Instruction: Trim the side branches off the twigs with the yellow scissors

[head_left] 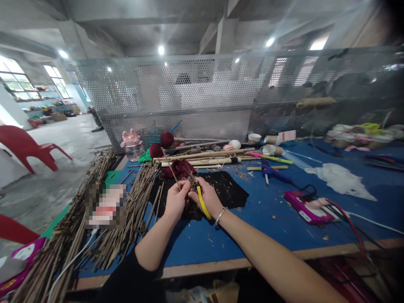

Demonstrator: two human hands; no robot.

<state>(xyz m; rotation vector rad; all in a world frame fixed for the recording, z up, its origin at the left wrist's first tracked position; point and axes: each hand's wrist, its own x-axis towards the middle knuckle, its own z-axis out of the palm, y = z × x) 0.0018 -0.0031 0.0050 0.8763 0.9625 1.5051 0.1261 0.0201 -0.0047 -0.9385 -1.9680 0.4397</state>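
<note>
In the middle of the head view, my left hand [177, 195] pinches a thin brown twig [170, 167] that slants up to the left. Close beside it, my right hand [206, 195] is wrapped round scissors with a yellow handle [202, 203]. Their blades point up and left, near the twig; whether they touch it I cannot tell. Under both hands lies a black cloth [232, 189] strewn with small chips. A dark red bundle of yarn or cloth [178, 169] rests just beyond my fingers.
Bundles of twigs [126, 223] cover the left side of the blue table [217, 246]. A blue glue gun [274, 173] and a magenta power strip [311, 208] with cables lie right. Sticks [208, 160] and yarn balls [167, 139] line the back, before a perforated metal screen [176, 97].
</note>
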